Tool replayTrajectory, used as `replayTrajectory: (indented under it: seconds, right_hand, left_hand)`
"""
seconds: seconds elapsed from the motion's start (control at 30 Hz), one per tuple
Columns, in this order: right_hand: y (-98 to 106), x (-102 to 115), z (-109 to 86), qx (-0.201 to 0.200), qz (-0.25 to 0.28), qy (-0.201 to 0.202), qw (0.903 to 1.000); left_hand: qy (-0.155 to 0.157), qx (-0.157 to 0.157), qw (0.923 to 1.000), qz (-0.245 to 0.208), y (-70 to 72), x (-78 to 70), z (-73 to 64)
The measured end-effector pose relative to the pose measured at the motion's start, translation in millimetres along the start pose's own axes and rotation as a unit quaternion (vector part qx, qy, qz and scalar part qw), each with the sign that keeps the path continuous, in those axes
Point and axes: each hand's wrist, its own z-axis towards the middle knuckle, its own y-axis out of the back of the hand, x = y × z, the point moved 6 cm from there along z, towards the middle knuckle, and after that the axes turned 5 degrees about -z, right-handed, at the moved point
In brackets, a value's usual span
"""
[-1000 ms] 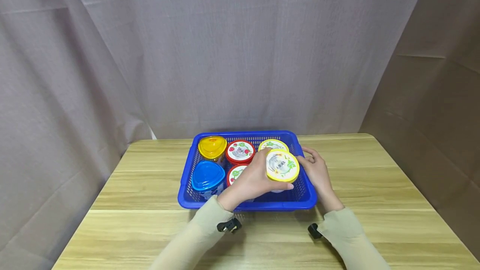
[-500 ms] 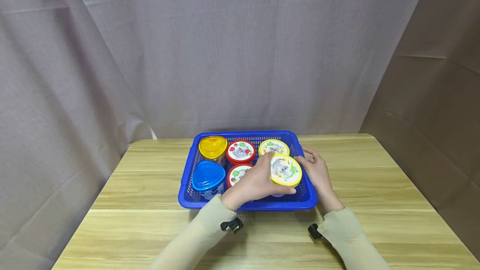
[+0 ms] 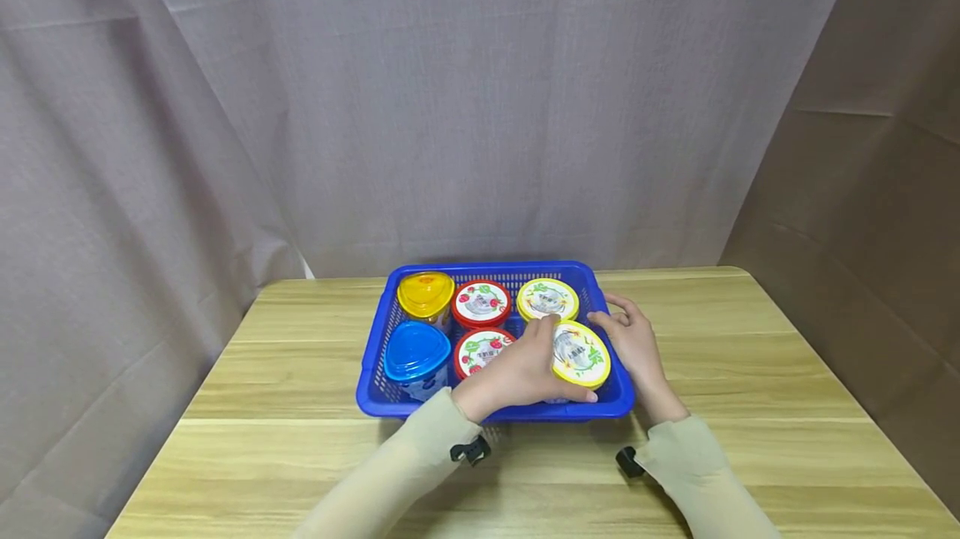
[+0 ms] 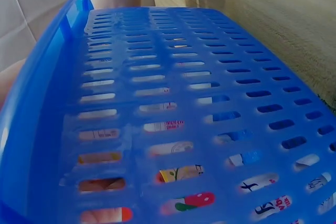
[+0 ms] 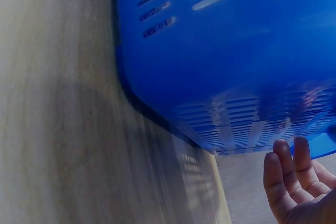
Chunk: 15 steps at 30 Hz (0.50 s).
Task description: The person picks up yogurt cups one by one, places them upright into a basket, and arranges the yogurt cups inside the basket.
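In the head view my left hand [image 3: 532, 368] grips a round tub [image 3: 581, 354] with a yellow-rimmed white lid, at the front right inside the blue basket [image 3: 551, 411]. My right hand [image 3: 633, 343] is at the basket's right rim, its thumb reaching over the edge. Seen from the right wrist, the fingers [image 5: 294, 174] are extended beside the outer wall. Another yellow-rimmed tub [image 3: 548, 299] sits behind the gripped one. Two red-rimmed tubs, a rear one [image 3: 482, 302] and a front one [image 3: 480, 351], fill the middle; my left hand partly hides the front one.
At the basket's left side stand a yellow-lidded container [image 3: 426, 293] and a blue-lidded container [image 3: 417, 351]. Beneath everything is a wooden table [image 3: 285, 431]. A grey curtain [image 3: 465, 106] hangs behind the table's far edge.
My left hand has lowered the yellow-rimmed tub towards the basket's front right corner, exposing more of the rear yellow lid and the front red-rimmed lid. My right hand has stayed almost still.
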Motion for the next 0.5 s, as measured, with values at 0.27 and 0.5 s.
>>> replayTrajectory:
  seconds: [0.27,0.5]
  right_hand:
    - [-0.8,1.0,0.1,0.003,0.009,0.002,1.0000]
    - [-0.9,-0.5,-0.1,0.001,0.016,0.001,0.9999]
  left_hand:
    - [-0.005,0.003,0.9997,0.023,0.8,-0.9,0.8]
    - [-0.026,-0.006,0.9971,0.072,-2.1,-0.7,0.8]
